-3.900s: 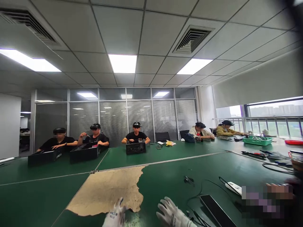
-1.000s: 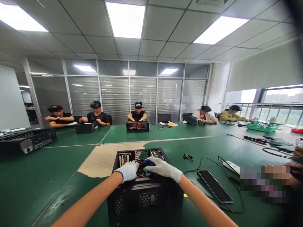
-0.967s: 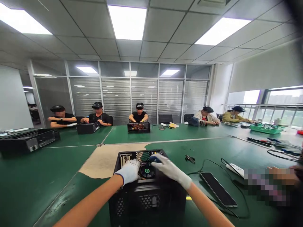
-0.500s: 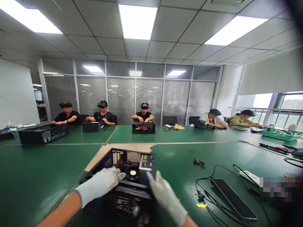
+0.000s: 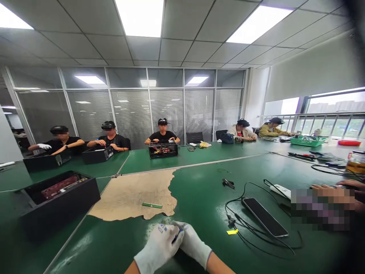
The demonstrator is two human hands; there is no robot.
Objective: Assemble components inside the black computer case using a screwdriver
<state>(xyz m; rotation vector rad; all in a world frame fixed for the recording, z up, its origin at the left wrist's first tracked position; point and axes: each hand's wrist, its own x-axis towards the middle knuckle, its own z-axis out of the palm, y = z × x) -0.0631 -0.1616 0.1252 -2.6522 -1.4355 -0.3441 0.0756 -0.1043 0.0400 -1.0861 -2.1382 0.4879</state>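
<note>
Both my hands wear white gloves and meet low in the view, just above the green table mat [image 5: 199,198]. My left hand [image 5: 159,247] and my right hand [image 5: 195,245] press together, fingers curled, with a thin dark-blue item [image 5: 177,235] pinched between them. I cannot tell what the item is. An open black computer case [image 5: 57,196] with a red board inside stands to my left, apart from both hands. A small green stick [image 5: 152,205] lies on the worn bare patch [image 5: 128,194] just beyond my hands.
A phone [image 5: 265,217] with black cables, a white power strip [image 5: 281,189], a yellow tag [image 5: 230,231] and a small black clip [image 5: 228,183] lie to my right. Another person's hands [image 5: 342,186] rest at far right. Several people work on cases across the table.
The black computer case went from in front of me to my left. My hands left it and came together near the table's front edge. The green stick now shows on the patch.
</note>
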